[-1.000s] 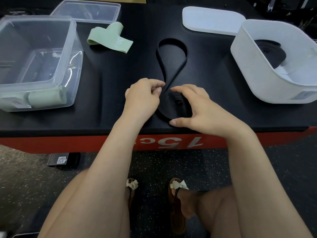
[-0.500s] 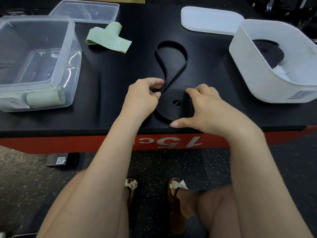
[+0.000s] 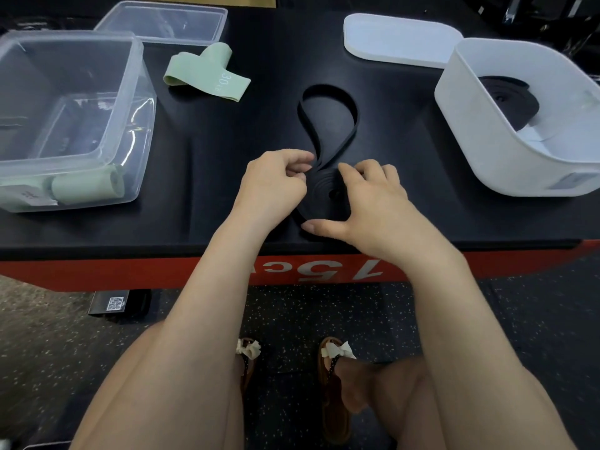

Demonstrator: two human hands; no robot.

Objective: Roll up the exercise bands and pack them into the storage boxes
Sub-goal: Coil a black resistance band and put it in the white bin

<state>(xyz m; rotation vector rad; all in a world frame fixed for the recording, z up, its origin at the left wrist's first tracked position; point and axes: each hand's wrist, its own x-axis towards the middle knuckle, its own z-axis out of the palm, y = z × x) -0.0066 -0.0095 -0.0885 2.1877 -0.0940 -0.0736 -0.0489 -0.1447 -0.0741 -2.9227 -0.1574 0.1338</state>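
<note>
A black exercise band (image 3: 352, 108) lies on the black table, partly wound into a flat coil (image 3: 321, 193) near the front edge, with a free loop running away from me. My left hand (image 3: 272, 186) pinches the band at the coil's left side. My right hand (image 3: 367, 199) grips the coil, thumb at its near edge and fingers over its far right side. A clear plastic box (image 3: 136, 102) at the left holds a rolled green band (image 3: 84, 188). The white box (image 3: 480, 125) at the right holds a rolled black band (image 3: 509, 99).
A loose green band (image 3: 207, 74) marked 30 lies behind the clear box's right side. The clear lid (image 3: 168, 22) lies at the back left and the white lid (image 3: 399, 39) at the back right. The table's red front edge (image 3: 162, 271) faces me.
The coil has turned between my hands and taken up more band. The free loop has grown shorter and drawn toward me. My right fingers shifted over the coil's far side.
</note>
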